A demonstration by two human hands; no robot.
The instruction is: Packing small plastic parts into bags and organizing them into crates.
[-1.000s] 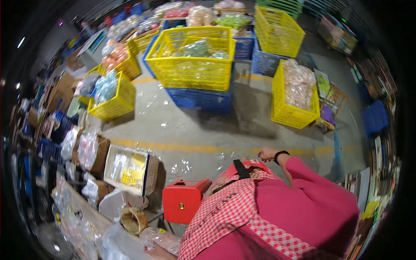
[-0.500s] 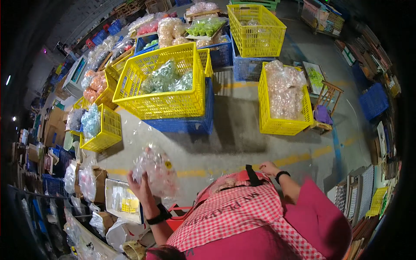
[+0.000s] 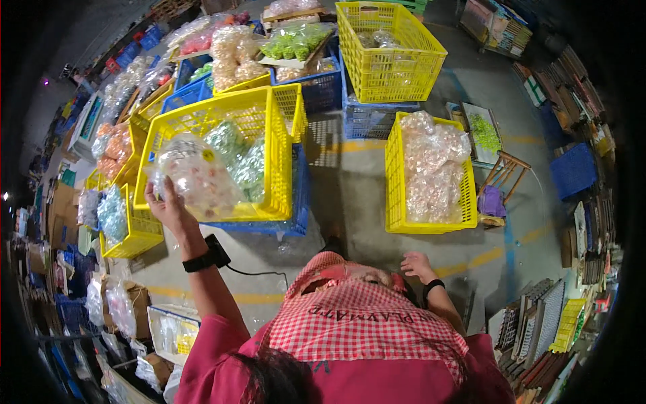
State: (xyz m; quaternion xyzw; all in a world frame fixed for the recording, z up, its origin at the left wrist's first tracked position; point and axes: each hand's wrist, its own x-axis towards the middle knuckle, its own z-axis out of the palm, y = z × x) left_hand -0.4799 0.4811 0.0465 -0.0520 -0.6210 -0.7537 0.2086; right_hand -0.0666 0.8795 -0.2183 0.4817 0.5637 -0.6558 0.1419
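My left hand (image 3: 169, 207) is raised at the near left edge of a yellow crate (image 3: 281, 165), gripping a clear plastic bag (image 3: 195, 174). Small pinkish pieces show through the bag, which has a yellow round mark. It hangs over the crate's front rim, hiding part of the inside. Within that crate lie clear bags of green pieces (image 3: 253, 165). A blue crate (image 3: 300, 195) supports it from below. My right hand (image 3: 418, 266) is low at my right side, fingers apart and holding nothing.
On the right stands a yellow crate (image 3: 389, 178) full of bagged pinkish pieces, near a small wooden chair (image 3: 499, 176). A yellow crate (image 3: 393, 71) tops a blue one at the back. Left of me, another yellow crate (image 3: 145, 229) holds light-blue bags. A cable runs from my left wrist.
My left hand has carried the bag up and forward, from low beside me to over the yellow crate's front edge. The crates appear nearer. My right hand has dropped slightly and its fingers have spread.
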